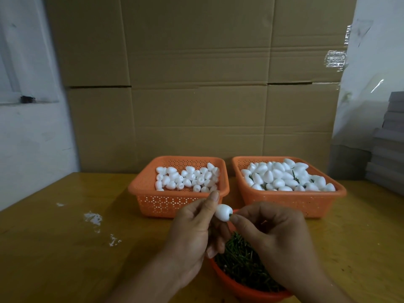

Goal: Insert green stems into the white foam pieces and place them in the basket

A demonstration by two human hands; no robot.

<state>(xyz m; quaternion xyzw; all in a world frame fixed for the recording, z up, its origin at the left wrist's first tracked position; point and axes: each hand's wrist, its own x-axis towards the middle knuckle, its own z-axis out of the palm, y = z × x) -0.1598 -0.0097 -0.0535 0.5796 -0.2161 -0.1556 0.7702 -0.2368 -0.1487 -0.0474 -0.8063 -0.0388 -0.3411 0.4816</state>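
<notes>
Just above the round orange bowl of thin green stems (242,259), the left hand (192,235) grasps a white egg-shaped foam piece (222,212) between thumb and fingers, its blunt end turned toward the right hand (273,235). The right hand's fingertips pinch a short green stem (230,214) right at that end; only a speck of green shows, so the stem seems almost fully seated. This piece looks nearly ready to be dropped off.

Beyond the left hand stands a square orange perforated basket (153,200), its floor partly covered with bare foam pieces. Beyond the right hand, a second orange perforated basket (290,203) is heaped with foam pieces, with green bits poking out among them, probably the finished ones. Judging by both, much is done, yet dozens remain to be stemmed.
</notes>
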